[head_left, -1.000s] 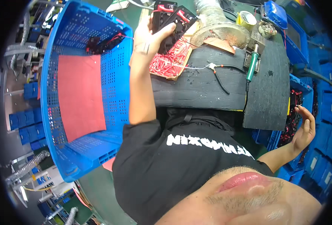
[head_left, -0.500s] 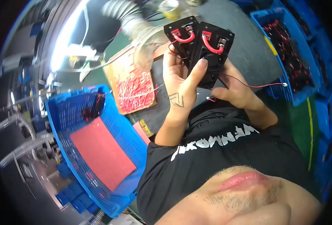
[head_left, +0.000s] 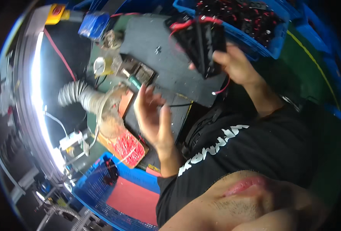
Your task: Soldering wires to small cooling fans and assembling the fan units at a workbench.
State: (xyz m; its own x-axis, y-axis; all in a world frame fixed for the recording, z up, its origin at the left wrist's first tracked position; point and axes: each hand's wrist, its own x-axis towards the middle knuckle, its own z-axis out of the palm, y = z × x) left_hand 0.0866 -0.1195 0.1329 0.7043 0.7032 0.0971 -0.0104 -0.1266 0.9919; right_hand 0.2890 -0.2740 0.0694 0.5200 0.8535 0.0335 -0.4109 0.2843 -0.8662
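My right hand grips two black rectangular panels with red wires, held side by side at a tilt above the worktable. A thin red lead with a small white plug hangs below them. My left hand is empty, its fingers apart and slightly blurred. Just beyond its fingertips lies a green-handled tool, which looks like a soldering iron, by a small metal tray. Close to the left wrist, a cardboard box holds many short red wires.
A blue crate of black parts with red wires stands at far right. Another blue crate with a pink sheet is at lower left. A ribbed grey hose and yellowish cup flank the dark worktable.
My left hand has let go of the panels and moved left toward the green-handled tool. My right hand keeps the panels, now more tilted. The view has turned, showing more of the table.
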